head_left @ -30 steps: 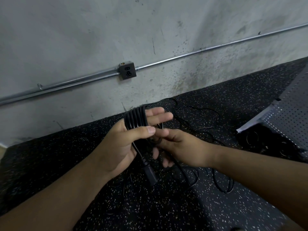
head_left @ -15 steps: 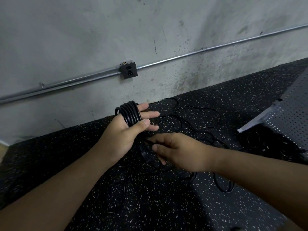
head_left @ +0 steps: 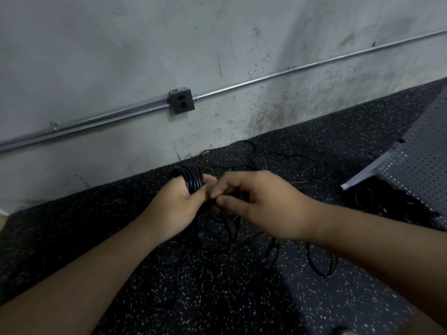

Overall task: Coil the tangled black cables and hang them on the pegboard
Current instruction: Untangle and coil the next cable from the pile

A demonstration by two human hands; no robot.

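The left hand (head_left: 174, 209) has its grip closed on the coil (head_left: 191, 180): the black turns lie round the fingers and the thumb presses on them. Just beside it, the right hand (head_left: 261, 206) pinches the free strand (head_left: 238, 195) with thumb and fingertips. The cable looks light, soft and a little springy, so turns may slip off; better to hold across all turns. More tangled cables (head_left: 321, 267) lie on the rubber floor (head_left: 242, 298); the pegboard (head_left: 416, 170) is at the right.
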